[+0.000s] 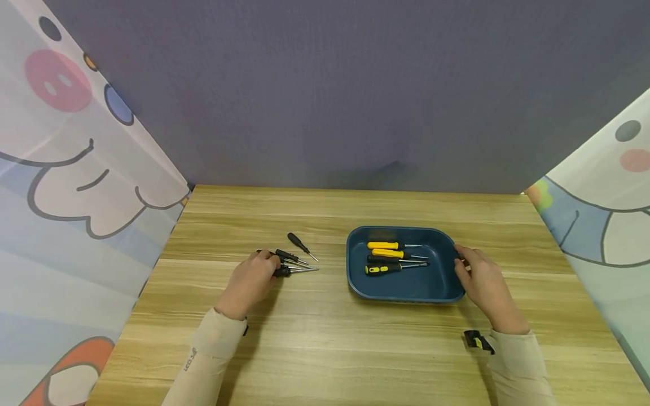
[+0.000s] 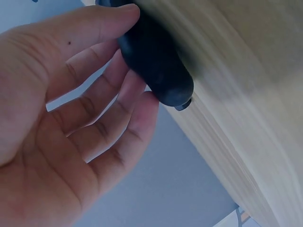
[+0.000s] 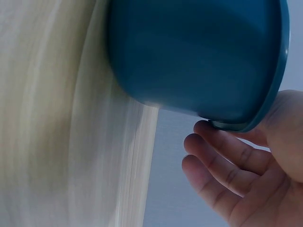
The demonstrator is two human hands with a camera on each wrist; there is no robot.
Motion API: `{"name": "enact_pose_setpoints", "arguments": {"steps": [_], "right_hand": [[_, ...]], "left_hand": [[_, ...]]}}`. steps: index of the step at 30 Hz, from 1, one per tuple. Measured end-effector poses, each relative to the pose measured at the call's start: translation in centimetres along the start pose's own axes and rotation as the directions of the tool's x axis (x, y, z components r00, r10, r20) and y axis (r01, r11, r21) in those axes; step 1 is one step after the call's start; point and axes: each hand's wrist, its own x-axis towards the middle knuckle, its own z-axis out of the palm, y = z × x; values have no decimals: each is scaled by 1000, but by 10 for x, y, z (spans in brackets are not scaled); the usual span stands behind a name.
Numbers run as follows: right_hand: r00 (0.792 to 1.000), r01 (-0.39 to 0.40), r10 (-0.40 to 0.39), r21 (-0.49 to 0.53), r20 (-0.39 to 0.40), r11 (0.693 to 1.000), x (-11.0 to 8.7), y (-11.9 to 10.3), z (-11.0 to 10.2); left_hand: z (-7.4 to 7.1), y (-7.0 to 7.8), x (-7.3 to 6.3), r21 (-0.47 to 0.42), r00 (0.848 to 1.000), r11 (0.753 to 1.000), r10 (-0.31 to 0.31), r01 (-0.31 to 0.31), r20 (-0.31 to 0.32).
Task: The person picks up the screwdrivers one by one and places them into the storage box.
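My left hand [image 1: 252, 283] pinches a black-handled screwdriver [image 2: 158, 66] between thumb and fingertips, close over the table. Its hand covers part of the small cluster of black screwdrivers [image 1: 288, 255] there, whose metal shafts point right. Just beyond them, a single small black screwdriver [image 1: 299, 243] lies slanted. At the right end of a dark blue tray [image 1: 406, 293], my right hand [image 1: 484, 285] grips the rim, fingers bent at its outer edge; in the right wrist view the thumb is hidden behind the tray [image 3: 199, 56].
Inside the tray lie two yellow-handled screwdrivers [image 1: 388, 254], a black one [image 1: 381, 259] and a black-and-yellow one [image 1: 382, 270], side by side. A grey panel [image 1: 325, 113] rises behind the wooden table [image 1: 325, 349]. Printed cloth [image 1: 76, 254] hangs at both sides.
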Motion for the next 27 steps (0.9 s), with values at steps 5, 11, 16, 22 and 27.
{"name": "enact_pose_setpoints", "arguments": {"steps": [5,11,16,22,27], "right_hand": [[1000,4,-4,1,2,1000,0,0,0],[1000,-1,1,0,9,1000,0,0,0],[1000,0,-1,1,9,1000,0,-1,0],[1000,0,0,-7,5,1000,-1,-1,0],[1000,-6,6,-11,1,1000,0,-2,-1]], "left_hand": [[2,2,-1,54,1000,999,7,-6,-4],[5,2,-1,86,999,996,30,-28,-21],[5,2,-1,83,999,996,30,-29,-19],[3,3,-2,85,999,995,47,-45,-20],[-2,3,-2,81,998,995,60,-58,-21]]}}
